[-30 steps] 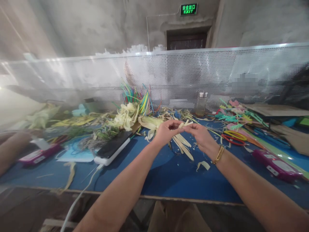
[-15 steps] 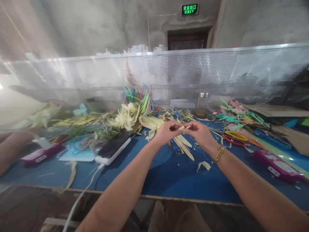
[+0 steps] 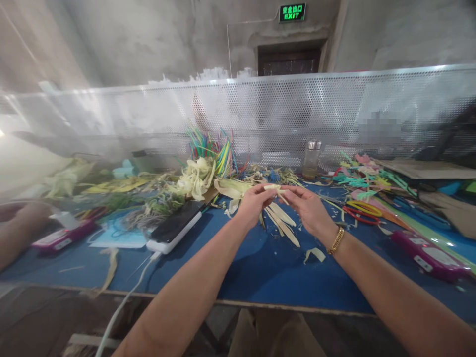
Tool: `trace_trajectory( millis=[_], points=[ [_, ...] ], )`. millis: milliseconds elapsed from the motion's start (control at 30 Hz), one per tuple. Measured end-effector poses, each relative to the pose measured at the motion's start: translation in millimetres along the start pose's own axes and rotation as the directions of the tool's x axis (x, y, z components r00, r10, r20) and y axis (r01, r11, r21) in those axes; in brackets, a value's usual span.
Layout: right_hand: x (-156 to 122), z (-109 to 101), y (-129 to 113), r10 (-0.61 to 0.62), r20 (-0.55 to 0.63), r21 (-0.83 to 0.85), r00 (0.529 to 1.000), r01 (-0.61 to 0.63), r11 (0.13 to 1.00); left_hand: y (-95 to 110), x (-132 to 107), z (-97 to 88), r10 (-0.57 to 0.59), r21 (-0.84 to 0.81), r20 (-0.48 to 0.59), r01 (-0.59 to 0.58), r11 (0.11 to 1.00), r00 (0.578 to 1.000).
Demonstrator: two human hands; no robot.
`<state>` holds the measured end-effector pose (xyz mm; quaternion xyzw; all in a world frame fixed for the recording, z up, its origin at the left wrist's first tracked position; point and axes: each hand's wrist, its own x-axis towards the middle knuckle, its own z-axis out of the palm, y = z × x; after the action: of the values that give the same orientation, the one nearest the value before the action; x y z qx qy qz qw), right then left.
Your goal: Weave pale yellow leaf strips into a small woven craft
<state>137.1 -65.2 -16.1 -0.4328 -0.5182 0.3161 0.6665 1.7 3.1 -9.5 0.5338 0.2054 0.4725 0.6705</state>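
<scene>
Between my fingertips, above the middle of the blue table (image 3: 282, 282), is a small strip of pale corn husk (image 3: 273, 188). My left hand (image 3: 256, 201) pinches its left part, and my right hand (image 3: 303, 204) grips the right part, where a narrow end slants down. Just below my hands, several cut husk strips (image 3: 281, 224) lie fanned out on the table. A wide pale husk (image 3: 232, 189) rests behind my left hand. One curled husk scrap (image 3: 314, 255) sits nearer me, under my right wrist.
Left of my arms lie a phone on a white power bank (image 3: 174, 230), a cable and dried bundles (image 3: 156, 208). Scissors (image 3: 362, 210) and a purple glue-gun-like device (image 3: 429, 255) lie right. A glass bottle (image 3: 311, 158) stands behind. Another person's hand (image 3: 28, 223) shows far left.
The husk strip has turned between my fingers and shows more above them. My right fingers have shifted and spread slightly; the table things have stayed put.
</scene>
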Motion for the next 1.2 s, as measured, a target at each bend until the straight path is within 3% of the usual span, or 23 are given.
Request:
trace_trajectory(
  millis=[67, 100, 200, 267, 367, 500, 633, 733, 967, 1200],
  points=[
    [0.6, -4.0, -4.2, -0.186, 0.010, -0.183, 0.983, 0.184, 0.966, 2.7, 2.0, -2.4, -0.042, -0.070, -0.020, 0.041, 0.997, 0.999],
    [1.3, -6.4, -6.1, -0.300, 0.027, -0.305, 0.954, 0.293, 0.906, 3.7, 2.7, -3.4, -0.064, -0.094, -0.018, 0.062, 0.994, 0.998],
    [4.1, -13.4, -10.8, -0.543, 0.190, -0.616, 0.818, 0.530, 0.583, 5.4, 3.0, -4.4, -0.124, -0.110, 0.009, 0.125, 0.986, 0.992],
    [5.5, -16.1, -13.3, -0.578, 0.304, -0.693, 0.758, 0.592, 0.411, 5.9, 1.9, -3.5, -0.150, -0.091, 0.028, 0.152, 0.984, 0.988],
    [5.4, -17.1, -15.4, -0.565, 0.376, -0.730, 0.734, 0.610, 0.307, 5.7, 0.0, -1.5, -0.158, -0.060, 0.046, 0.161, 0.985, 0.986],
    [3.0, -14.9, -14.6, -0.556, 0.312, -0.769, 0.770, 0.549, 0.329, 2.6, 0.1, -0.5, -0.101, -0.005, 0.025, 0.101, 0.995, 0.995],
    [0.1, -9.3, -13.3, -0.512, 0.191, -0.764, 0.837, 0.455, 0.458, 0.0, 1.6, -1.6, 0.028, 0.091, 0.064, -0.033, 0.995, 0.998],
    [-1.7, -6.2, -13.7, -0.485, 0.165, -0.725, 0.859, 0.439, 0.531, 0.7, 0.8, -1.7, 0.096, 0.123, 0.139, -0.113, 0.986, 0.986],
    [-1.4, -7.3, -12.5, -0.517, 0.138, -0.731, 0.845, 0.439, 0.522, 1.7, -0.3, -0.6, 0.166, 0.126, 0.173, -0.188, 0.974, 0.971],
    [1.3, -7.7, -7.9, -0.452, 0.134, -0.766, 0.882, 0.381, 0.517, 0.4, 4.2, -4.8, 0.212, 0.238, 0.209, -0.260, 0.936, 0.955]
  ],
)
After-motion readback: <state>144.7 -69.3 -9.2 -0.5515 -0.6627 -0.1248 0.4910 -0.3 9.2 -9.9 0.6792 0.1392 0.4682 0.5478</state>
